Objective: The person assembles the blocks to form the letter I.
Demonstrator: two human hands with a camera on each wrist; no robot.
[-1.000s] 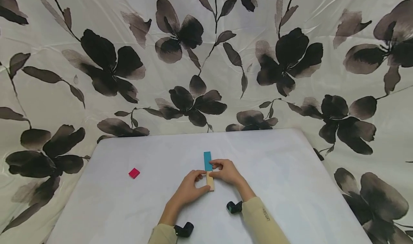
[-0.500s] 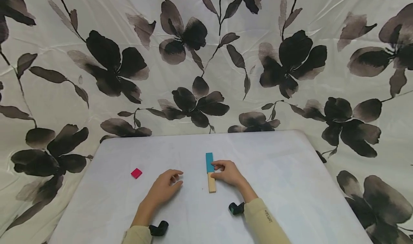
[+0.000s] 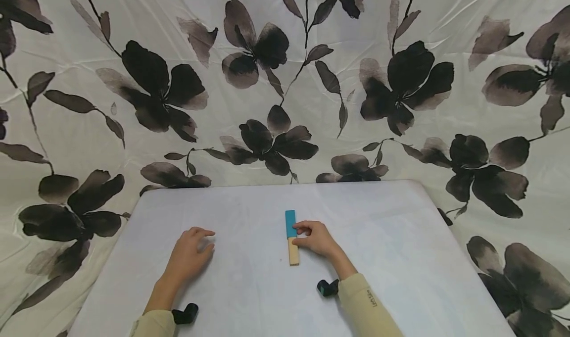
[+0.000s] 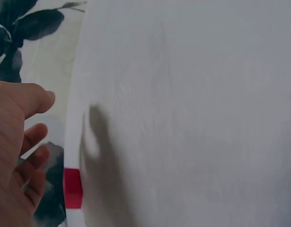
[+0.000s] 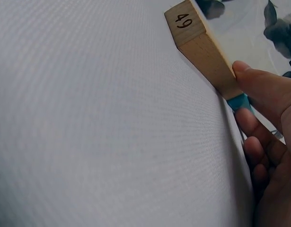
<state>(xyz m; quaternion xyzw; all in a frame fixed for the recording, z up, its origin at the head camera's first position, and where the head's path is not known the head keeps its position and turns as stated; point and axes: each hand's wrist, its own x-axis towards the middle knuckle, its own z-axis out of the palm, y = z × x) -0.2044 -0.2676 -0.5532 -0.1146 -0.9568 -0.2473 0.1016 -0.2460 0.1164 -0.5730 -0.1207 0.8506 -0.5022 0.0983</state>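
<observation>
My left hand (image 3: 188,255) is at the left part of the table, its fingers loosely bent and nothing between them. In the left wrist view a red block (image 4: 73,189) lies below its fingers; in the head view the hand hides it. A blue block (image 3: 290,222) and a plain wooden block (image 3: 293,254) lie end to end on the tabletop, the blue one farther away. My right hand (image 3: 318,239) rests at their right side, thumb by the wooden block and index finger by the blue one. The number 49 marks the wooden block's near end.
The white table (image 3: 378,228) has its far edge against a hanging floral cloth (image 3: 329,10). Black wrist cameras sit on both wrists, the left one (image 3: 186,313) and the right one (image 3: 327,287), just above the tabletop.
My left hand has let go of the wooden block and moved left, until it covers the red block in the head view. The right hand has stayed beside the two blocks.
</observation>
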